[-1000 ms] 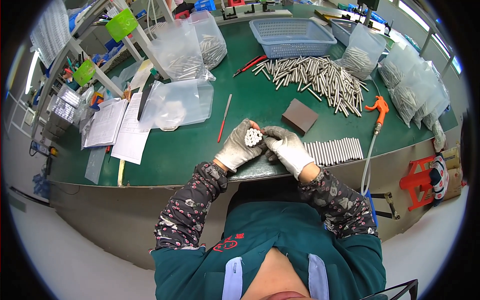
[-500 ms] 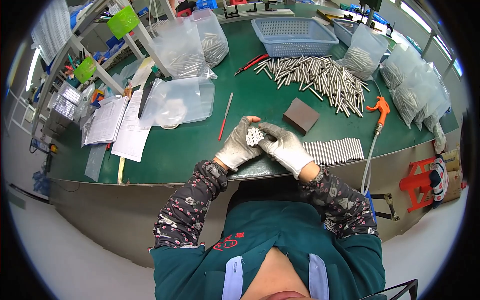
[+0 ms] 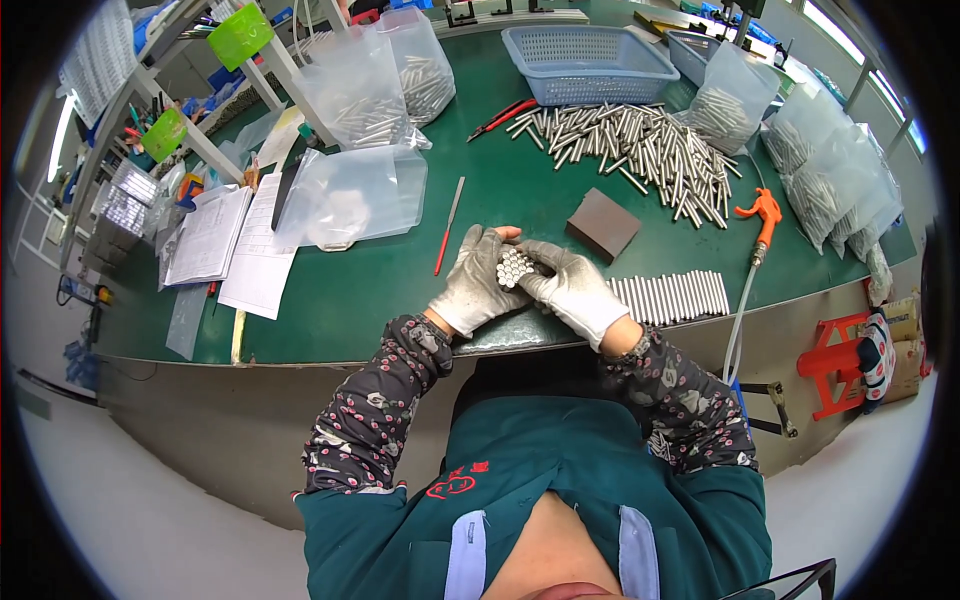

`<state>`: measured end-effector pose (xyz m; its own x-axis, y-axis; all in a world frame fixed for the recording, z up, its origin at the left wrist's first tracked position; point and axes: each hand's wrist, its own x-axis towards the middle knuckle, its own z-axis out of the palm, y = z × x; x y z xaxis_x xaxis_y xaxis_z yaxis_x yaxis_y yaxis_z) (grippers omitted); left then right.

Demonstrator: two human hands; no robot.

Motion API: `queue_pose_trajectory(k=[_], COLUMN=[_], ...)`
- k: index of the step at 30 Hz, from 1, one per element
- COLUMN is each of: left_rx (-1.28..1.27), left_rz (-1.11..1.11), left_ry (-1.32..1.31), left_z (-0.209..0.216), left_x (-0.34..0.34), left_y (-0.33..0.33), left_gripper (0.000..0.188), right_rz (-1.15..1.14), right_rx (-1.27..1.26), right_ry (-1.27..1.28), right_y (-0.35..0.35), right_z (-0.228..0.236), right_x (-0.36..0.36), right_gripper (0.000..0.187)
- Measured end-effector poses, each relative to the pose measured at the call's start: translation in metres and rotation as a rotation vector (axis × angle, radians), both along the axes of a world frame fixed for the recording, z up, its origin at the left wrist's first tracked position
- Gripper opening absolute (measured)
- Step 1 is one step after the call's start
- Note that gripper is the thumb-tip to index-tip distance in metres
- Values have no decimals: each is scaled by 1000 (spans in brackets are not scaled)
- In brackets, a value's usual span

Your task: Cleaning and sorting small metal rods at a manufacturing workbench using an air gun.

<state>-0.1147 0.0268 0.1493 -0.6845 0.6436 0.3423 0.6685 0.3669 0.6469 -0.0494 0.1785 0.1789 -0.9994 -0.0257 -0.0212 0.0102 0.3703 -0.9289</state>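
Note:
A bundle of metal pins [image 3: 514, 269] sits between my two gloved hands, its round ends turned up toward me. My left hand [image 3: 474, 281] wraps the bundle from the left side, with one bare fingertip showing at the top. From the right, the fingers of my right hand [image 3: 573, 292] close on the same bundle. Both hands are just above the table's near edge. Beside my right hand lies a neat row of metal pins [image 3: 672, 298]. Farther off, a large loose heap of pins [image 3: 640, 150] spreads over the table. A dark brown block [image 3: 603, 226] stands between heap and row.
A blue plastic basket [image 3: 590, 68] stands behind the heap, near red-handled pliers [image 3: 502, 119]. To the left are a red-handled file [image 3: 450, 227], a clear plastic bag [image 3: 355, 195] and papers [image 3: 255, 245]. An orange air gun [image 3: 764, 215] and filled bags [image 3: 820, 190] lie at right.
The bundle has tilted slightly between my hands, its ends now angled differently. My left fingers have shifted up a little around it. Both hands stay at the same place.

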Motion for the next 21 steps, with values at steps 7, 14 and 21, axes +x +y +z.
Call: queue_pose_trajectory(k=[7,14,21], left_rx=[167,241,218], left_rz=[-80,-116,-100], left_ry=[-381,-469,-405], left_z=[6,-1,1], left_x=[3,1,1], left_y=[-2,-3,-1], left_gripper=[59,50,48], right_rz=[34,45,14], right_rx=[15,-164,-249], right_ry=[235,19,-30], right_y=[-6,-9,-9], right_z=[-18,-9,-6], right_x=[-4,-4,-2], right_gripper=[40,44,45])
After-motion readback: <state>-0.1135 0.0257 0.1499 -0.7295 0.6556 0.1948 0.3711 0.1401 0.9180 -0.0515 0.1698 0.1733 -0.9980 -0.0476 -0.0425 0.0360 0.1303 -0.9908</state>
